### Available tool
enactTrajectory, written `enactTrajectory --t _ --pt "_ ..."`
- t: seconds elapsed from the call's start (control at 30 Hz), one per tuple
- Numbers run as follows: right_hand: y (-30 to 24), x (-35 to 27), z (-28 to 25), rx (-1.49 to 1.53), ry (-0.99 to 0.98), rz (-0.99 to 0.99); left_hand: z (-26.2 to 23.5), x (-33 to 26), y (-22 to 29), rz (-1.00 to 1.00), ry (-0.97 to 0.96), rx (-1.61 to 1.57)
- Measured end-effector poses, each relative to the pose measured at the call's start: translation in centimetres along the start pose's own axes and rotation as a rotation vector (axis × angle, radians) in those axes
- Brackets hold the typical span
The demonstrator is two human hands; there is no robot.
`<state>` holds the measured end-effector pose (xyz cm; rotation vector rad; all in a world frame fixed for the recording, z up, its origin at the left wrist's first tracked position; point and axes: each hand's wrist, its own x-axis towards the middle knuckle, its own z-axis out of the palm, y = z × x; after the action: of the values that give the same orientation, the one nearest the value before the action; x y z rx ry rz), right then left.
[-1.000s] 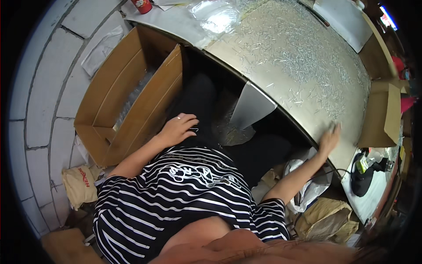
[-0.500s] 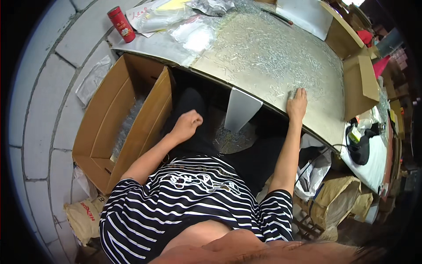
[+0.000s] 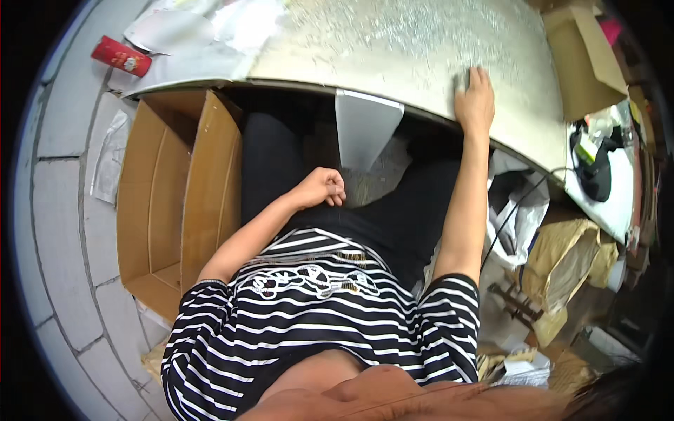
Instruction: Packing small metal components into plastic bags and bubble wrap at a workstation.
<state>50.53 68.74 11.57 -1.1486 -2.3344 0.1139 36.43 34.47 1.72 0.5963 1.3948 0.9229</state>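
My right hand (image 3: 475,102) rests on the near part of the pale tabletop (image 3: 393,88), its fingers stretched forward. A blurred grey patch lies along the hand's left side; whether it is a finger covering or a small object I cannot tell. Just beyond the fingertips, many thin shiny pin-like pieces (image 3: 428,28) are strewn over the surface. Above my lap, my left hand (image 3: 319,189) is closed with curled fingers, and what is inside them, if anything, is hidden. To its left stands an open, tall cardboard box (image 3: 210,175).
A red cylindrical can (image 3: 121,56) lies near papers and clear plastic (image 3: 175,31) at the table's left. An open carton (image 3: 586,63) stands on the right. A white panel (image 3: 365,126) hangs below the table edge. Brown paper sacks (image 3: 562,259) and a black cable (image 3: 516,210) are at right.
The view has tilted and shifted, so the table sits higher in it. My left hand has moved right over the lap, away from the box. My right hand stays on the table.
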Motion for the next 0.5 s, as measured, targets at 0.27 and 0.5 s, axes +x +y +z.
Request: enactTrajectory --t 0.27,0.5 --pt "0.4 -0.7 0.4 -0.043 0.02 -0.038 1.4 -0.5 16.7 0.676 0.225 0.151" --pt "-1.0 -0.6 -1.0 -0.018 -0.027 -0.006 -11.9 1.6 18.6 0.878 1.148 0.885"
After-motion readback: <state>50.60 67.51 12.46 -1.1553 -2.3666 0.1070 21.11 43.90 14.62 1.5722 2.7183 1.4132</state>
